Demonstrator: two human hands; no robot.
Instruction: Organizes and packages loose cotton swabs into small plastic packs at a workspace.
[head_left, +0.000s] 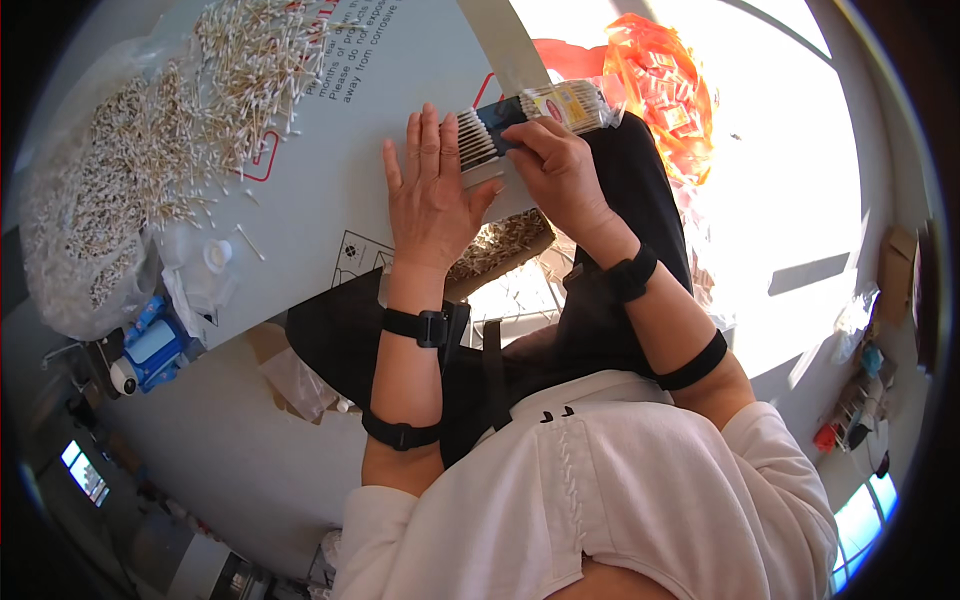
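Bench (330, 165), pack (500, 116) slanting up rightward.
Right hand (568, 175) is pinching midway; outstretched left hand (430, 205) is flanking its left end.

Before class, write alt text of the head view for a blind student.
A person at a grey table touches packaged cotton swabs with the right hand, the left hand spread at their left end; loose swabs heap at upper left.

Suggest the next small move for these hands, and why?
Perhaps the left hand should gently steady the row of cotton swabs: its outstretched fingers are right beside the row's uncovered end, while the bent fingers of the right hand are at the dark blue band, seemingly busy there.
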